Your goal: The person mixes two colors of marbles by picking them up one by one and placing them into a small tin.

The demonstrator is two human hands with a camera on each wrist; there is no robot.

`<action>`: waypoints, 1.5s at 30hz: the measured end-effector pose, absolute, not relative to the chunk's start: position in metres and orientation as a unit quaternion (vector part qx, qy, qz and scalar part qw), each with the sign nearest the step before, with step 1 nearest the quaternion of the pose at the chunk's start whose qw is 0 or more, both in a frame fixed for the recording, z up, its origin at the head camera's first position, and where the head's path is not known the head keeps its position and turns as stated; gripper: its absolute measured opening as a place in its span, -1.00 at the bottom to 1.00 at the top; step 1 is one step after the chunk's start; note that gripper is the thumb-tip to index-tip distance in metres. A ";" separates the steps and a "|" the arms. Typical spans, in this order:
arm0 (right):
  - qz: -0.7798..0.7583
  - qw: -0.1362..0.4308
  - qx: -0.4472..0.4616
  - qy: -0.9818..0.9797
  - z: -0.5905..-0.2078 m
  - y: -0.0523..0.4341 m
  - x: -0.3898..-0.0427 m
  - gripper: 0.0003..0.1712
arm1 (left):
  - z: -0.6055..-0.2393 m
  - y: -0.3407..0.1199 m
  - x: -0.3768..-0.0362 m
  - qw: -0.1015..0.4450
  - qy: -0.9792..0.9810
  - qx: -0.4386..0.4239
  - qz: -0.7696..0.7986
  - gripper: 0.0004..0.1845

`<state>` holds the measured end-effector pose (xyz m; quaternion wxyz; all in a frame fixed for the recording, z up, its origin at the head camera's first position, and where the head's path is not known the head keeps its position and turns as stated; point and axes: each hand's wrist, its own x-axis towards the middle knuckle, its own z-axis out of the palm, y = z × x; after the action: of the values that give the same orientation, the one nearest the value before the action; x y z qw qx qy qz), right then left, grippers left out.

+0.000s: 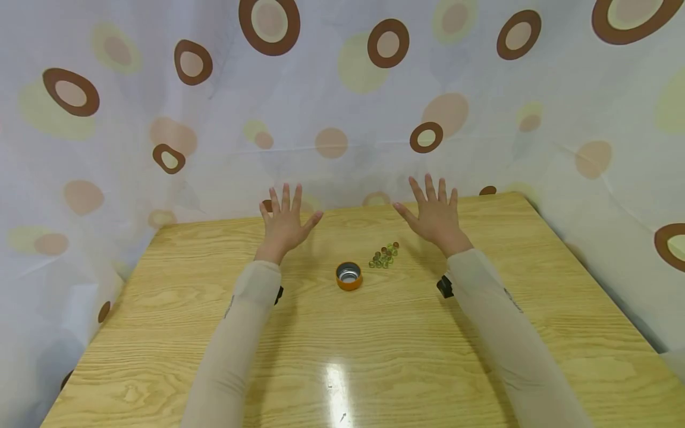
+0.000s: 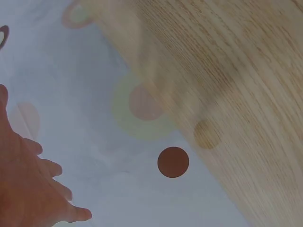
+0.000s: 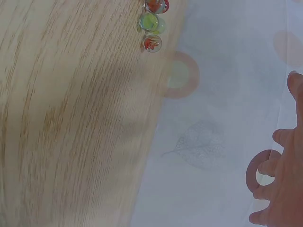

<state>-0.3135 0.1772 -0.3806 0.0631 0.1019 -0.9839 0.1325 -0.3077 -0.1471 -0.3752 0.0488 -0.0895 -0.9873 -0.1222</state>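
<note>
Both hands are held up over the far part of the table, fingers spread and nothing in them. My left hand [image 1: 285, 226] is left of a small orange bowl [image 1: 349, 284] with a silvery inside; in the left wrist view the hand [image 2: 33, 184] shows at the lower left edge. My right hand [image 1: 436, 219] is up and to the right of a cluster of glass marbles [image 1: 384, 257], some greenish and some reddish brown. Several of these marbles [image 3: 149, 21] appear at the top of the right wrist view, apart from the hand [image 3: 286, 179].
The wooden table [image 1: 332, 333] has its far edge against a white curtain [image 1: 299, 107] printed with brown, pink and yellow-green rounds, which also hangs along both sides. Dark wrist devices [image 1: 445, 286] show below the sleeves. A light reflection lies on the near tabletop.
</note>
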 end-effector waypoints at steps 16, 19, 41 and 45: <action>0.137 0.066 0.111 -0.982 -0.383 0.180 -0.306 -0.07 | -0.371 -0.139 -0.296 0.024 -0.986 -0.108 -0.126 -0.09; 0.139 0.066 0.115 -0.981 -0.382 0.179 -0.304 -0.08 | -0.370 -0.137 -0.293 0.024 -0.986 -0.111 -0.126 -0.09; 0.156 0.106 0.148 -0.971 -0.372 0.167 -0.286 -0.11 | -0.364 -0.124 -0.271 0.005 -0.972 -0.161 -0.171 -0.10; 0.160 0.114 0.153 -0.968 -0.370 0.166 -0.283 -0.12 | -0.365 -0.122 -0.266 0.006 -0.969 -0.172 -0.177 -0.10</action>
<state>-0.2826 0.1658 -0.3703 0.1143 0.1532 -0.9685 0.1598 -0.2663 -0.1221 -0.3648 0.0065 -0.1718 -0.9690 -0.1772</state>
